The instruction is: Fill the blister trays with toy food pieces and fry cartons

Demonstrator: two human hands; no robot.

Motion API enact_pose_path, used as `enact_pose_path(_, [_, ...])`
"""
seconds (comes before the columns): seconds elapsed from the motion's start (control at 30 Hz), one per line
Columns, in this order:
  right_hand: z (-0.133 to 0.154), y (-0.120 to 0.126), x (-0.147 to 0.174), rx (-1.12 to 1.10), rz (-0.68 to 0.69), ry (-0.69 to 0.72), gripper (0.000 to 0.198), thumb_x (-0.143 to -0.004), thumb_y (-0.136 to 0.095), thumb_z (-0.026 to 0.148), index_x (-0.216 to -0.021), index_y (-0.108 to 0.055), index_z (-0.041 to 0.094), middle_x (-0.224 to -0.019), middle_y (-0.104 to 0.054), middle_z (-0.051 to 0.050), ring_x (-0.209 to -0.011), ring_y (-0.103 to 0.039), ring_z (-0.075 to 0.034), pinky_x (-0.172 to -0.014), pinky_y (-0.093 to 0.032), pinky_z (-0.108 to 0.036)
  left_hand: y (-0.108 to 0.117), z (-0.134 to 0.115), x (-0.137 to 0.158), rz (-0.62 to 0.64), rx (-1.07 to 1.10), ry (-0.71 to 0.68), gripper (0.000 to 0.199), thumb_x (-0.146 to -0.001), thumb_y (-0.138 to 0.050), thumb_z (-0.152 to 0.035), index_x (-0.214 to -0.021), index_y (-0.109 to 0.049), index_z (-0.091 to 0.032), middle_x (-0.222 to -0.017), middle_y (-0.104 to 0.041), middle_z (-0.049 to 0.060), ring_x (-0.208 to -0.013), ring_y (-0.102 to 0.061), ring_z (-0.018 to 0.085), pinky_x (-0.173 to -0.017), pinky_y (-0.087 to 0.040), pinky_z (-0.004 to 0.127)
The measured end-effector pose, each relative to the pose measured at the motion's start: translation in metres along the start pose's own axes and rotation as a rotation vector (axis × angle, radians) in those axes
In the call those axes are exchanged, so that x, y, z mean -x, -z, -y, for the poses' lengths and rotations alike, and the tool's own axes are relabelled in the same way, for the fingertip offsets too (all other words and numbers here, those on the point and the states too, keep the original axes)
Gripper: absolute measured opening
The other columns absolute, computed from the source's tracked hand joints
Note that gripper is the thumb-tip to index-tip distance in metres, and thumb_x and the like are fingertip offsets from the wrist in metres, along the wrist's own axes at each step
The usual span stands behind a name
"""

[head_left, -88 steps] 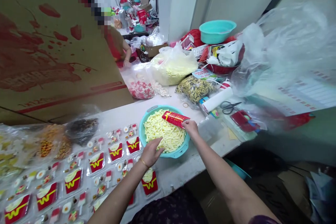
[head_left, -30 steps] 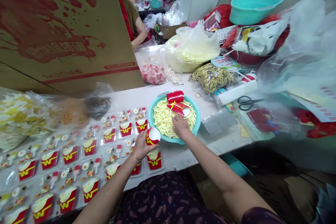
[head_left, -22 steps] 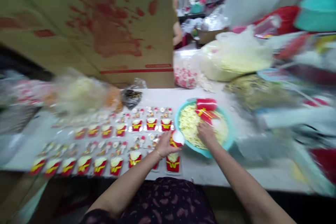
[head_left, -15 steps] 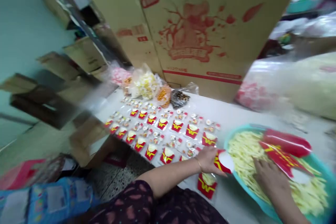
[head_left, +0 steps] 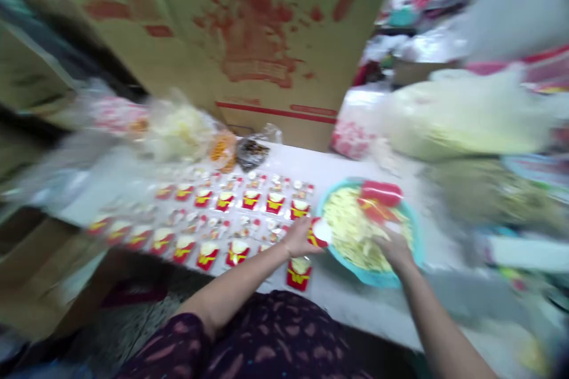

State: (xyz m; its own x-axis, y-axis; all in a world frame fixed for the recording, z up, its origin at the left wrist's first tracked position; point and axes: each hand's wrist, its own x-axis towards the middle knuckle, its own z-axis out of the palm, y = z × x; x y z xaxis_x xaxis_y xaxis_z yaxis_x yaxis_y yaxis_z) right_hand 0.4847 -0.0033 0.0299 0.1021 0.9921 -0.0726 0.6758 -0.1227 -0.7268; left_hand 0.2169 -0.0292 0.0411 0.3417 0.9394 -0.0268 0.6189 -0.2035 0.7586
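My left hand [head_left: 300,238] is closed around a small red fries carton [head_left: 319,233] with a yellow mark and a white back, beside the rim of a turquoise basin [head_left: 416,231]. Pale yellow, fry-like strips [head_left: 347,219] fill the basin. My right hand [head_left: 393,249] reaches into them; its fingertips are blurred and partly hidden. A red stack of flat cartons [head_left: 382,193] lies on the strips at the basin's back. Just below my left hand, a filled red carton [head_left: 299,274] rests on the table.
Rows of small packets with red cartons [head_left: 237,251] cover the left of the white table [head_left: 302,157]. Clear bags of small pieces [head_left: 180,130] stand behind them, against a large cardboard box [head_left: 186,71]. A bulky pale bag [head_left: 462,115] sits at the back right.
The view has swung to the right, bringing more of the table's right side into sight. My left hand still holds the carton. My right hand remains among the strips, its fingers now less visible.
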Motion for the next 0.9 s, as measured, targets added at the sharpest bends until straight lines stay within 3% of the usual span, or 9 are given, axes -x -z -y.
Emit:
enact_pose_path(0.07, [0.009,0.003,0.003,-0.323,0.079,-0.187,0.032,-0.052,-0.058,0.038,-0.075,-0.064,0.016,-0.073,-0.065,-0.006,-0.070,-0.059,-0.022,-0.064,-0.047,-0.034,-0.005,0.002,-0.009,0.032,0.031,-0.024,0.076,-0.051,-0.072,-0.043,-0.117,-0.043,-0.019,-0.107,-0.053,0.009,-0.103,-0.048,0.029,-0.089,-0.038,0.045])
enact_pose_path(0.17, [0.010,0.005,0.006,-0.701,0.064,-0.402,0.036,-0.048,-0.066,0.034,-0.078,-0.063,0.015,-0.067,-0.063,-0.002,-0.060,-0.056,-0.015,-0.058,-0.046,-0.029,-0.016,0.001,-0.025,0.060,0.004,-0.074,0.075,-0.053,-0.071,-0.042,-0.118,-0.040,-0.020,-0.110,-0.050,0.009,-0.105,-0.046,0.028,-0.091,-0.036,0.043])
enact_pose_path(0.23, [0.012,0.006,0.009,-0.839,0.065,-0.460,0.036,-0.046,-0.069,0.031,-0.078,-0.062,0.015,-0.064,-0.061,0.001,-0.056,-0.055,-0.012,-0.056,-0.046,-0.027,-0.023,-0.006,-0.034,0.081,-0.046,-0.085,0.076,-0.052,-0.071,-0.041,-0.118,-0.040,-0.018,-0.111,-0.049,0.011,-0.105,-0.045,0.028,-0.092,-0.035,0.042])
enact_pose_path(0.33, [0.021,0.008,0.011,-0.912,0.145,-0.439,0.033,-0.048,-0.069,0.028,-0.078,-0.061,0.016,-0.065,-0.060,0.002,-0.056,-0.053,-0.010,-0.055,-0.046,-0.025,-0.035,-0.018,-0.050,0.102,-0.126,-0.097,0.075,-0.053,-0.070,-0.041,-0.117,-0.039,-0.017,-0.109,-0.049,0.010,-0.104,-0.045,0.027,-0.090,-0.036,0.041])
enact_pose_path(0.47, [0.030,0.006,0.005,-0.809,0.313,-0.316,0.036,-0.052,-0.067,0.025,-0.086,-0.059,0.016,-0.069,-0.059,0.002,-0.057,-0.053,-0.009,-0.051,-0.044,-0.021,-0.052,-0.028,-0.070,0.129,-0.204,-0.119,0.070,-0.052,-0.070,-0.037,-0.113,-0.042,-0.015,-0.102,-0.050,0.009,-0.100,-0.046,0.027,-0.088,-0.036,0.039])
enact_pose_path(0.63, [0.023,0.000,0.004,-0.550,0.260,-0.147,0.045,-0.066,-0.056,0.027,-0.109,-0.048,0.017,-0.081,-0.058,-0.001,-0.067,-0.053,-0.012,-0.059,-0.045,-0.026,-0.064,-0.029,-0.077,0.097,-0.230,-0.076,0.069,-0.049,-0.071,-0.031,-0.110,-0.042,-0.016,-0.098,-0.049,0.007,-0.096,-0.047,0.026,-0.085,-0.037,0.038])
enact_pose_path(0.77, [0.023,-0.007,0.008,-0.169,0.190,0.131,0.023,-0.073,-0.048,0.021,-0.094,-0.056,0.015,-0.087,-0.056,-0.005,-0.083,-0.051,-0.016,-0.078,-0.041,-0.031,-0.070,-0.031,-0.076,0.055,-0.233,-0.076,0.064,-0.050,-0.069,-0.030,-0.106,-0.041,-0.016,-0.096,-0.048,0.007,-0.094,-0.047,0.026,-0.086,-0.036,0.039])
enact_pose_path(0.9, [0.025,-0.008,0.007,-0.032,0.256,0.279,0.019,-0.073,-0.050,0.019,-0.090,-0.058,0.014,-0.089,-0.053,-0.006,-0.085,-0.049,-0.016,-0.080,-0.040,-0.030,-0.074,-0.034,-0.073,0.022,-0.219,-0.062,0.063,-0.051,-0.068,-0.028,-0.106,-0.039,-0.016,-0.096,-0.047,0.007,-0.095,-0.046,0.025,-0.086,-0.036,0.040])
